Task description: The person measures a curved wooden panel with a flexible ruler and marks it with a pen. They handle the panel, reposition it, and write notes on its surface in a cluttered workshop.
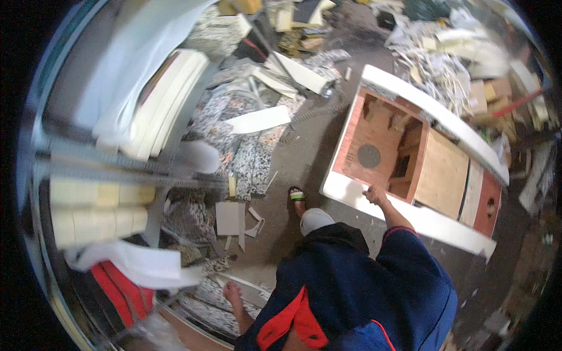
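A wooden frame (362, 126), shaped like a long box with foam-covered sides, lies on the floor to my right. Over the inner edge of its near white foam side (410, 216) is my right hand (377, 195), fingers curled together; what they grip, if anything, is hidden. Inside the frame's open compartment a dark round patch (369, 156) shows on the reddish board, and a pale plywood panel (442, 172) covers the middle. My left hand (232, 291) hangs low at my left with its fingers folded in and nothing visible in them, above speckled foam offcuts (208, 298).
At my left stands a metal rack (117, 167) holding cream foam blocks (96, 219) and white sheets. Speckled foam slabs (252, 155), white offcuts and a coiled hose (316, 112) litter the floor ahead. A heap of scraps (433, 70) lies beyond the frame.
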Motion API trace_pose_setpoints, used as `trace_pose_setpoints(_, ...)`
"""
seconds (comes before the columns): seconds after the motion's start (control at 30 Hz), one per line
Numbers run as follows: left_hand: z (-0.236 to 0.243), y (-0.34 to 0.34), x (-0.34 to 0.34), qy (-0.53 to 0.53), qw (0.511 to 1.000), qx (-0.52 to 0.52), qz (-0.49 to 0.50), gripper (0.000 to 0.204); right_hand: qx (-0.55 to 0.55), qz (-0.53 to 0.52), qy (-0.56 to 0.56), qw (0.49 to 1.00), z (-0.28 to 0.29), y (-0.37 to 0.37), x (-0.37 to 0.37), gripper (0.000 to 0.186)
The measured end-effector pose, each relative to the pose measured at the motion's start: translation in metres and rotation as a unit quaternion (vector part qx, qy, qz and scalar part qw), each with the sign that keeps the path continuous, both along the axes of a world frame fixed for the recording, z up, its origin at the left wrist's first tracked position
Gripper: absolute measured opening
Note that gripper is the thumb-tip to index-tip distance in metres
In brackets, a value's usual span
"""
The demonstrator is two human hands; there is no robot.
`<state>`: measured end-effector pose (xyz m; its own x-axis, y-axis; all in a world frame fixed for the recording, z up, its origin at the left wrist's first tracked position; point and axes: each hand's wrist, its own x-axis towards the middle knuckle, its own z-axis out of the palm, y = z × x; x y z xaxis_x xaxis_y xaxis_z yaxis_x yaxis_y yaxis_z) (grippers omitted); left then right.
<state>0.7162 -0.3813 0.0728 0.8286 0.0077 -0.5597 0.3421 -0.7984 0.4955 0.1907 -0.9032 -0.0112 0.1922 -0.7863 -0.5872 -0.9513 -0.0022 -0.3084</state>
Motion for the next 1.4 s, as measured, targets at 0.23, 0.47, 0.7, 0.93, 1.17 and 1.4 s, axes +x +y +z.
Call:
trace_pose_setpoints(0.23, -0.060, -0.075, 0.041, 0.134, 0.956, 0.035, -0.259, 0.032, -0.055, -0.095, 0.003, 0.994, 0.014, -0.084, 0.043, 0.040)
trace_pose_setpoints(0.47, -0.007, -0.276, 0.156, 0.201, 0.958, -0.100, -0.179, 0.034, -0.095, -0.167, -0.111, 0.975, 0.029, -0.139, 0.063, 0.034)
trace_pose_setpoints(0.7, 0.026, -0.471, 0.205, 0.051, 0.980, -0.048, -0.188, 0.036, -0.020, -0.198, -0.009, 0.980, 0.038, -0.137, 0.062, 0.042)
trace_pose_setpoints(0.93, 0.005, -0.551, 0.222, 0.193, 0.882, 0.182, -0.389, 0.030, 0.070, -0.372, -0.005, 0.925, 0.023, -0.210, 0.053, 0.049)
trace_pose_setpoints(1.17, -0.003, -0.791, 0.201, 0.123, 0.904, 0.080, -0.401, 0.026, -0.047, -0.419, -0.042, 0.906, 0.052, -0.342, 0.036, 0.038)
trace_pose_setpoints(1.4, 0.035, -1.029, 0.179, 0.061, 0.922, -0.112, -0.366, 0.034, -0.093, -0.408, -0.038, 0.907, 0.062, -0.434, -0.011, 0.036)
